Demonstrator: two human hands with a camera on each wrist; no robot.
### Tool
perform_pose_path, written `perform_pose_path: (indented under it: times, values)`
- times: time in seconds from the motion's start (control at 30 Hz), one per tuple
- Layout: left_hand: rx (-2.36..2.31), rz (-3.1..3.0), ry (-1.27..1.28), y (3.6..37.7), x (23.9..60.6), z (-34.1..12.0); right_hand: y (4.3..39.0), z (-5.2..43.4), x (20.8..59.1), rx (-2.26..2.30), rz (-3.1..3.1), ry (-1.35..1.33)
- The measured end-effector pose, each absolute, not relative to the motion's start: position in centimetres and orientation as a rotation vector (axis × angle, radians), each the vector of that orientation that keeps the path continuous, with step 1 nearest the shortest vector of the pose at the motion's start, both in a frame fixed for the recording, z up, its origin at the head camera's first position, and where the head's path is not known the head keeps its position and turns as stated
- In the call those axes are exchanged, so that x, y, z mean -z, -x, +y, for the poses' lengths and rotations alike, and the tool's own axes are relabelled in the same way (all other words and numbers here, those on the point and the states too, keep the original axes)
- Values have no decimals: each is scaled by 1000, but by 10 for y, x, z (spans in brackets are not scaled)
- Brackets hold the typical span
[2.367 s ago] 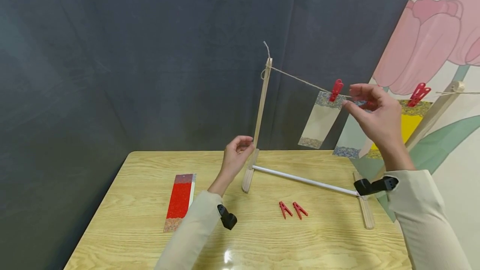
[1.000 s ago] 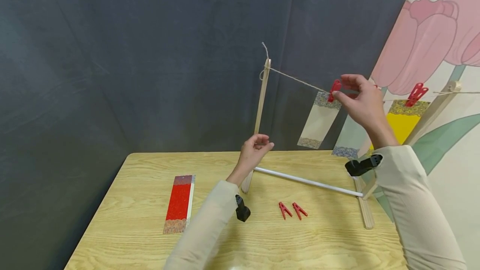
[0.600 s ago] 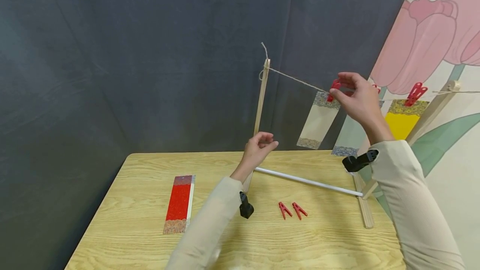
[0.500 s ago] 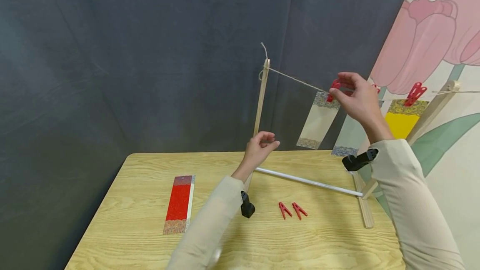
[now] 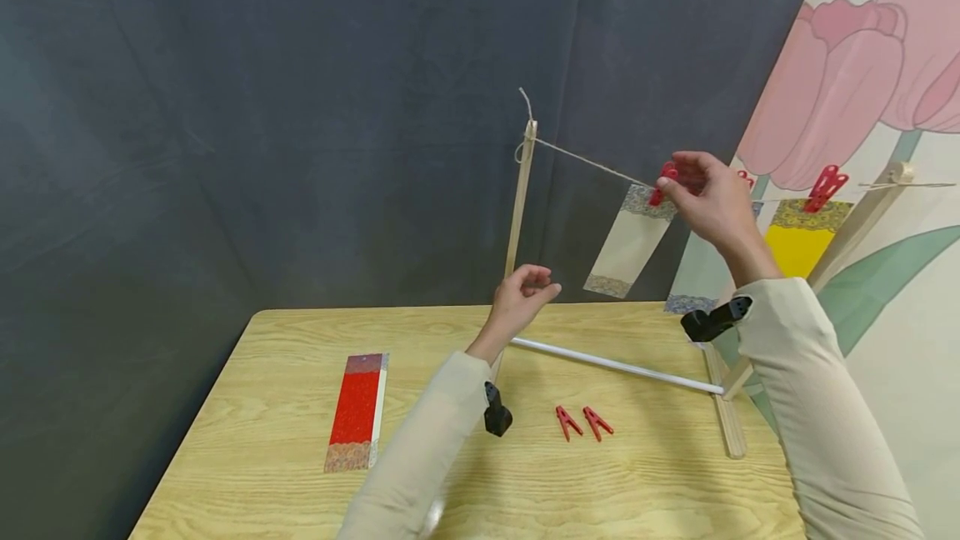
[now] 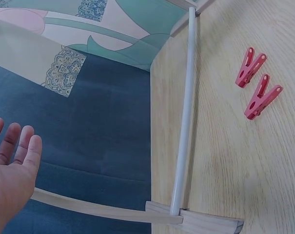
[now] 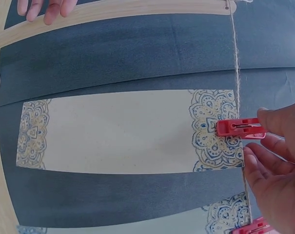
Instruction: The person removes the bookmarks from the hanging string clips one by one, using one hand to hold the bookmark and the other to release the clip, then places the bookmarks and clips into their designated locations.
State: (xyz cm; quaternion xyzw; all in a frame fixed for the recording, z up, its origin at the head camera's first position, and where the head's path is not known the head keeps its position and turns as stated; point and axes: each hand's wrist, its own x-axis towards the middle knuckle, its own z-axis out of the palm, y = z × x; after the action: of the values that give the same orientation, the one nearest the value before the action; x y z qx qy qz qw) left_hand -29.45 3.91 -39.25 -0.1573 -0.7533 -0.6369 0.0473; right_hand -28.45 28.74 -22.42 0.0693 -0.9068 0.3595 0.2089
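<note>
No legible text, labels, brands or numbers on any surface in view.

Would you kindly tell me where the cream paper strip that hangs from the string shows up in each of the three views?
Head: cream paper strip hangs right of centre, under the red clothespin that the right hand pinches.
Left wrist: only its patterned lower end shows, upper left.
Right wrist: it fills the middle, lying sideways.
Shared landmark: the wooden post.

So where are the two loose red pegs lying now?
In the head view, the two loose red pegs lie side by side on the table, near its middle, just in front of the white rod and right of the red card.
</note>
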Motion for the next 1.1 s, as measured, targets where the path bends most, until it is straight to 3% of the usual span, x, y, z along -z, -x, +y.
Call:
perform_pose_path:
  times: [1.1]
  values:
    - [1929,-2340,584,295,398,58,280,289,232,-1008,-2502,-230]
